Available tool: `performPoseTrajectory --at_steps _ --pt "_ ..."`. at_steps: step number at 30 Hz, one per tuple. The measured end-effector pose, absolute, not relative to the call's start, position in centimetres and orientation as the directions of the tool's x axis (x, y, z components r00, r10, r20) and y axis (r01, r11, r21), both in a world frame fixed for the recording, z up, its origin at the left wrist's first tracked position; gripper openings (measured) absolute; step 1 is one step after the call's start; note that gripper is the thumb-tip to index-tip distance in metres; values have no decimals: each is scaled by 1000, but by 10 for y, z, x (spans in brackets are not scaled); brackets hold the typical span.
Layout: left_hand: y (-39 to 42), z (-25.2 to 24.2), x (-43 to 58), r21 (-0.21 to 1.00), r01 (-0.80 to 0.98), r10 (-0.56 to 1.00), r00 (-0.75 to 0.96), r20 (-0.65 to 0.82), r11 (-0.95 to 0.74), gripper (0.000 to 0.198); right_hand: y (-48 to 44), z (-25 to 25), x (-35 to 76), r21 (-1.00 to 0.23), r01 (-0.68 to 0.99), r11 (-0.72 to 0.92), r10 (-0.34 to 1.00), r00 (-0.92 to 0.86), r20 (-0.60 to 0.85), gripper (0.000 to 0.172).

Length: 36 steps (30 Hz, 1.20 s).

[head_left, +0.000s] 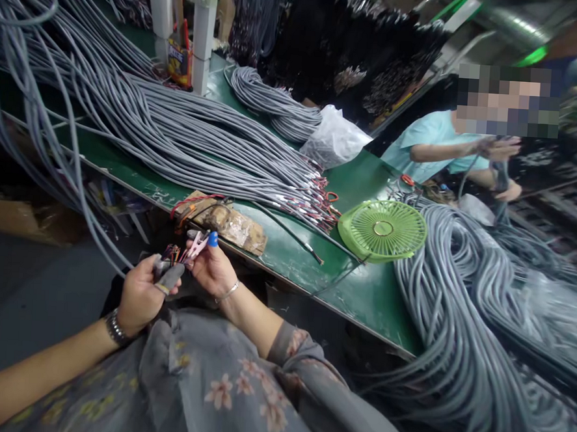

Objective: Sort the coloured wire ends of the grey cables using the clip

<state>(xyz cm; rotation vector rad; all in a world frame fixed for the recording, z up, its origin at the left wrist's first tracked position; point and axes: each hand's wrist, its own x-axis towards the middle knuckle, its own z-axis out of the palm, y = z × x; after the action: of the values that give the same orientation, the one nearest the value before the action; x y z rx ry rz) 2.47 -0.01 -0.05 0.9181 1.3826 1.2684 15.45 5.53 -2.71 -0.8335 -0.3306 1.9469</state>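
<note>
My left hand (139,295), a grey cover on its thumb, is closed around the end of a grey cable (104,234). Thin coloured wires (173,253) fan out of that end above the fingers. Close beside it, my right hand (214,273) wears a blue fingertip cover and pinches a small pale pink clip (197,245), which looks like a clothes peg. The clip's tip is at the wires; whether it grips one I cannot tell. Just beyond both hands, a worn block wrapped in tape (234,226) lies along the bench edge.
Many grey cables (200,132) run across the green bench (347,288), their stripped ends bunched near a green fan (383,229). A coil of cable (271,101) and a plastic bag (335,137) lie behind. More cables (459,304) hang at right, near a co-worker (432,140).
</note>
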Motion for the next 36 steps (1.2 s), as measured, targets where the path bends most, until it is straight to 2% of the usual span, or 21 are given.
performPoseTrajectory --at_steps 7,11,14,20,25,29,32,34,36 --pt "-3 -13 16 981 -125 972 -166 -167 147 28 50 -28 164 -505 -655 -562 823 -377 -426 52" --pt "-1 -14 15 974 -155 981 -76 -180 167 31 47 -32 171 -531 -626 -572 817 -371 -442 46" --pt "3 -11 18 962 -198 977 -64 -202 186 36 43 -38 174 -601 -554 -576 816 -350 -461 42" --pt "3 -12 20 965 -93 968 -29 -249 246 32 27 -44 178 -837 -275 -472 874 -270 -404 45" --pt "-5 -11 17 973 30 971 57 -232 231 27 15 -32 184 -966 33 -257 905 -343 -252 40" --pt "-11 -18 25 953 25 950 80 -303 302 21 5 -21 190 -949 310 -61 911 -372 -180 21" --pt "-5 -33 37 926 70 926 53 -375 371 19 0 -26 193 -860 509 -24 903 -359 -237 10" --pt "0 -41 45 912 131 918 22 -395 389 19 0 -32 194 -839 540 -64 903 -327 -279 8" --pt "5 -40 49 912 165 917 77 -392 376 20 3 -37 195 -885 455 -102 904 -328 -273 8"
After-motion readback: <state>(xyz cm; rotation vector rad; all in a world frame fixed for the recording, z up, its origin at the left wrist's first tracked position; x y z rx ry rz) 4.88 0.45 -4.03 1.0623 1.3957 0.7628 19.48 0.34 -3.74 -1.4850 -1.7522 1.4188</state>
